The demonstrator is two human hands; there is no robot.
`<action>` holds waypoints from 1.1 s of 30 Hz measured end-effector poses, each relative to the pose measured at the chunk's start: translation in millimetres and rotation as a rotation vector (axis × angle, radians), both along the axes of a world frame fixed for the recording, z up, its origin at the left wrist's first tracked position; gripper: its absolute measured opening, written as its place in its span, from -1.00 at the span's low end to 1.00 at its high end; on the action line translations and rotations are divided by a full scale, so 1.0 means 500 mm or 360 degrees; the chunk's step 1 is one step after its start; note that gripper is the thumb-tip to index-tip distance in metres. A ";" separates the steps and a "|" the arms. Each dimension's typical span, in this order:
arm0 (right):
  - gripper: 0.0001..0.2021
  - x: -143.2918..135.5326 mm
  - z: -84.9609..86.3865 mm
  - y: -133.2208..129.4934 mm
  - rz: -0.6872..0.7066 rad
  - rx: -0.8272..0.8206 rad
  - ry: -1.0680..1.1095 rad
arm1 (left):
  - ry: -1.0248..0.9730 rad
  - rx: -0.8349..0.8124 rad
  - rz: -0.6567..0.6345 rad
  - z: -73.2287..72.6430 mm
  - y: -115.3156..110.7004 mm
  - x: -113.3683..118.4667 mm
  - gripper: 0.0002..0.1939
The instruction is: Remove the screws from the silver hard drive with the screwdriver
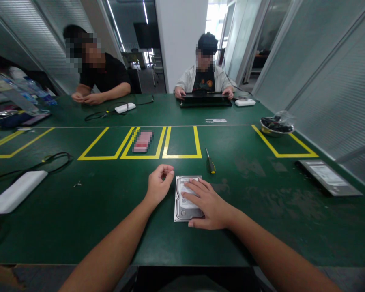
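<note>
A silver hard drive point(180, 198) with a white label lies flat on the green table in front of me. My right hand point(211, 202) rests over its right side, fingers spread across the label and thumb at the near edge; it covers part of the drive. Just beyond the drive's far left corner is my left hand point(159, 181), its fingers curled towards the thumb in a pinch. Anything between those fingertips is too small or hidden to make out. A screwdriver point(211, 165) with a dark and yellow handle lies beyond the drive, its shaft pointing away.
At the right lies another drive-like unit point(330, 178), with a bowl point(276, 127) of dark items behind it. Yellow tape point(182, 156) marks the table, and a pink pixelated item point(142, 141) lies inside one outline. White power bank-like box point(18, 191) sits left. Across sit several people.
</note>
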State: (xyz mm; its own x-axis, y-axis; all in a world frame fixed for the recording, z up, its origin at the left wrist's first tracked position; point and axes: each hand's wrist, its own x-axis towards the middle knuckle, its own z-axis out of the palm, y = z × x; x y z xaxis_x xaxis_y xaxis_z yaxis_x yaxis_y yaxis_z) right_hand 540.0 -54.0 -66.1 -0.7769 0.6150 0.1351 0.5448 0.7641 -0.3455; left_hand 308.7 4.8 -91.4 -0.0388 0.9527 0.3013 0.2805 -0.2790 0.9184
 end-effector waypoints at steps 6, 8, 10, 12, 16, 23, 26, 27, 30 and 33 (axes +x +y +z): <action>-0.15 -0.003 0.005 -0.001 -0.0007 -0.0014 -0.0010 | 0.0017 -0.0040 -0.0061 0.006 -0.001 0.000 -0.83; -0.16 -0.004 0.006 -0.002 -0.0014 -0.0011 0.0000 | 0.0054 -0.0023 -0.0062 0.006 0.000 -0.001 -0.83; -0.16 -0.004 0.006 -0.002 -0.0012 -0.0011 0.0008 | 0.0093 -0.0003 -0.0055 0.003 0.003 -0.003 -0.83; -0.15 -0.005 0.007 -0.002 -0.0008 -0.0014 0.0010 | 0.0118 0.0004 -0.0060 0.000 0.005 -0.005 -0.83; -0.15 -0.005 0.008 -0.002 -0.0010 -0.0021 0.0001 | 0.0136 0.0015 -0.0066 0.001 0.006 -0.008 -0.86; -0.16 -0.003 0.008 -0.003 -0.0009 -0.0023 -0.0031 | 0.0044 0.0028 -0.0041 0.012 -0.001 -0.011 -0.87; -0.16 -0.003 0.007 -0.003 -0.0006 -0.0021 -0.0030 | 0.0059 0.0010 -0.0054 0.005 0.002 -0.013 -0.85; -0.16 -0.003 0.006 -0.003 -0.0005 -0.0020 -0.0026 | 0.0071 -0.0001 -0.0065 0.003 0.003 -0.013 -0.84; -0.16 -0.003 0.006 -0.002 -0.0005 -0.0016 -0.0013 | 0.0095 -0.0032 -0.0117 -0.003 0.008 -0.014 -0.83; -0.16 -0.003 0.007 -0.002 -0.0006 -0.0018 -0.0009 | 0.0103 -0.0054 -0.0166 -0.005 0.012 -0.014 -0.82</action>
